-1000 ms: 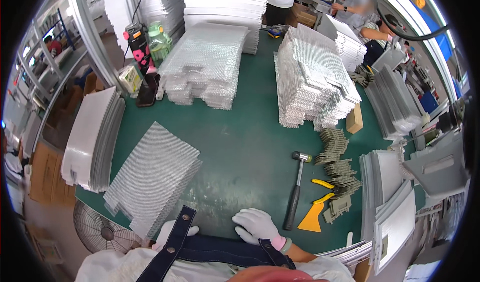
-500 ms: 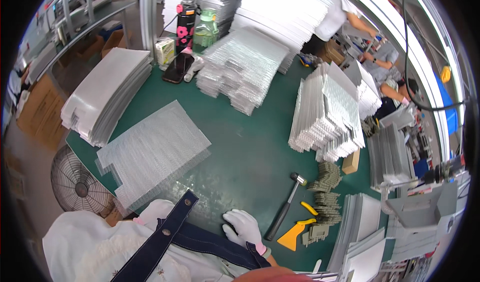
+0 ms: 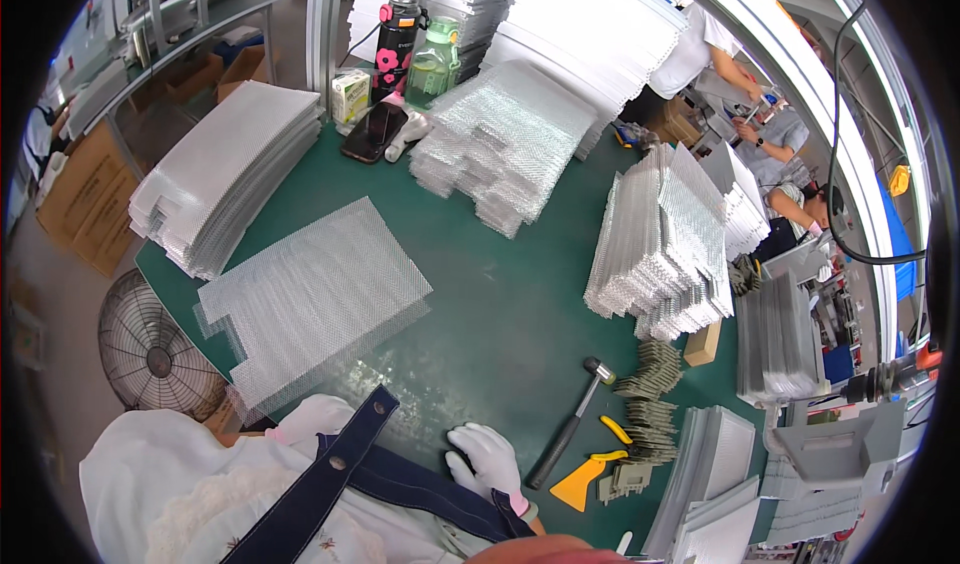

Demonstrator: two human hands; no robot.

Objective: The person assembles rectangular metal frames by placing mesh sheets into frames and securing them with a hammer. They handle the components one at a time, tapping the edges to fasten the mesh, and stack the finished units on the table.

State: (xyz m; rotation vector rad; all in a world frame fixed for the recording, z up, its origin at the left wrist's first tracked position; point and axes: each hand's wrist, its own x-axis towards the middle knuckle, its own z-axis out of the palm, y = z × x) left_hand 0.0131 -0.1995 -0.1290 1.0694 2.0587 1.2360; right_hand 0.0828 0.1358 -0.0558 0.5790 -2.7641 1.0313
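My right hand [image 3: 486,458], in a white glove, rests on the green table near its front edge, thumb apart from the fingers and nothing held. My left hand [image 3: 312,420], also gloved, lies close to my body by the near corner of a mesh sheet; the dark strap of my clothing covers part of it, and its fingers are hard to make out. The thin silvery mesh sheets [image 3: 320,299], slightly offset, lie flat on the left half of the table. To the right of my right hand lies a hammer [image 3: 572,422] with a black handle.
An orange-yellow scraper [image 3: 577,484], a row of grey-green clips [image 3: 650,404] and a wooden block [image 3: 703,344] lie at right. Stacks of mesh sheets [image 3: 660,234] and pale panels [image 3: 225,179] stand around. A phone [image 3: 374,132] and bottles [image 3: 434,64] sit behind. A fan [image 3: 160,349] stands at left.
The view has shifted slightly, so most things sit a little differently in the picture. Both hands stay where they were, and the mesh sheets have not moved on the table.
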